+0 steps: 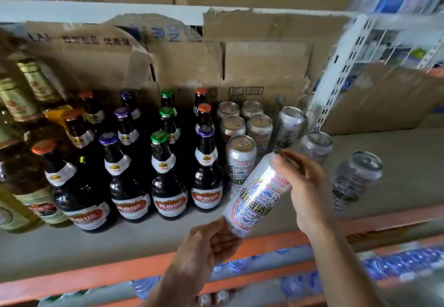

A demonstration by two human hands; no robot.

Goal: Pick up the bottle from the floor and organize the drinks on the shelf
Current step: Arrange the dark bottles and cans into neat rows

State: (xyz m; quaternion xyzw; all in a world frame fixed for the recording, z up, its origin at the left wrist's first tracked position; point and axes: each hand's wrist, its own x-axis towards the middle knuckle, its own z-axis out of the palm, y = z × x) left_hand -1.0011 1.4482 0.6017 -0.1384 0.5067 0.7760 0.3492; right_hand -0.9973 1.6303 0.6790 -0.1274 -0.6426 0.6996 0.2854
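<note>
The can (258,194) hung tilted over the front of the shelf (149,237) — base down-left, top up-right — held by 2 hands: left hand (204,249) pinching the base, right hand (310,186) curled round the top. Standing cans (241,160) lay just behind, nearer the right hand.

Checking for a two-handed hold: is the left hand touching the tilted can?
Touching. The head view shows the left hand pinching the bottom end of the can; the right hand grips its top.
</note>
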